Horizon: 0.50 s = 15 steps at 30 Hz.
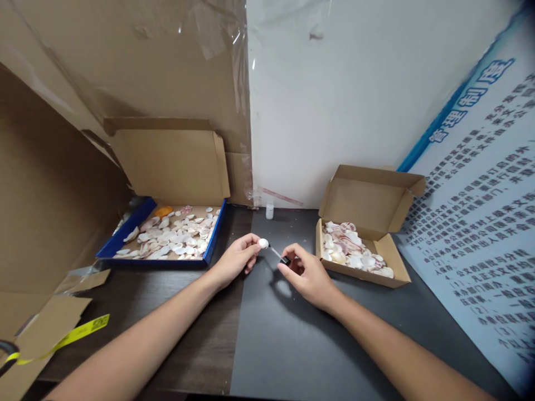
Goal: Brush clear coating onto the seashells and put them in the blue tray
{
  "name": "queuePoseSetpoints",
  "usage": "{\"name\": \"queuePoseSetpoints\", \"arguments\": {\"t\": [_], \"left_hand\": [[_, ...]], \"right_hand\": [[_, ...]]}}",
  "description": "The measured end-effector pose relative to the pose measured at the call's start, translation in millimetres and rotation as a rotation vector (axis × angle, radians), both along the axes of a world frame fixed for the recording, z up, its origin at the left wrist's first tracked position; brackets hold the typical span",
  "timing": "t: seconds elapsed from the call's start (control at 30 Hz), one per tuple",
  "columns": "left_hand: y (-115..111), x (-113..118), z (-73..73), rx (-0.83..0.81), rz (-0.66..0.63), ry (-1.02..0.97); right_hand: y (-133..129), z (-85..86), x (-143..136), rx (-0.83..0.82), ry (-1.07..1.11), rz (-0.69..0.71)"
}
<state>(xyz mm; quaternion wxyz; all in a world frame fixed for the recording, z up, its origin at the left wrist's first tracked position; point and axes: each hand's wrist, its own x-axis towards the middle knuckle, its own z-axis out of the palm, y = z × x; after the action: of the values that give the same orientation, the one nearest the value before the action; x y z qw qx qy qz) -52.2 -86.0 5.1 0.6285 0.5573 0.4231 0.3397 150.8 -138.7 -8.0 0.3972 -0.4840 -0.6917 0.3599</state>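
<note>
My left hand (239,257) pinches a small white seashell (263,243) between thumb and fingertips, over the middle of the table. Facing it, my right hand (304,273) grips the black cap of a small brush (285,260). The brush's thin stem points up and left, and its dark tip is at the shell's right edge; whether it touches cannot be made out. Behind both hands a small white bottle (270,210) stands upright near the wall.
Seashells fill a blue-sided box (215,234) at the left and a brown cardboard box (363,274) at the right, both with raised lids. A yellow strap (81,331) lies at the lower left by cardboard flaps. A printed poster (476,223) borders the right side.
</note>
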Motion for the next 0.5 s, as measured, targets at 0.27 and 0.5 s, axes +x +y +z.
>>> {"name": "queuePoseSetpoints", "arguments": {"t": [0.27,0.5], "left_hand": [[-6.7,6.3,15.9,0.234,-0.02,0.202],[-6.3,42.9,60.0,0.787,-0.178,0.577]], "right_hand": [[0.7,-2.7,-2.5,0.026,-0.082,-0.014],[1.9,-4.8,-0.7,0.099,0.021,0.018]]}}
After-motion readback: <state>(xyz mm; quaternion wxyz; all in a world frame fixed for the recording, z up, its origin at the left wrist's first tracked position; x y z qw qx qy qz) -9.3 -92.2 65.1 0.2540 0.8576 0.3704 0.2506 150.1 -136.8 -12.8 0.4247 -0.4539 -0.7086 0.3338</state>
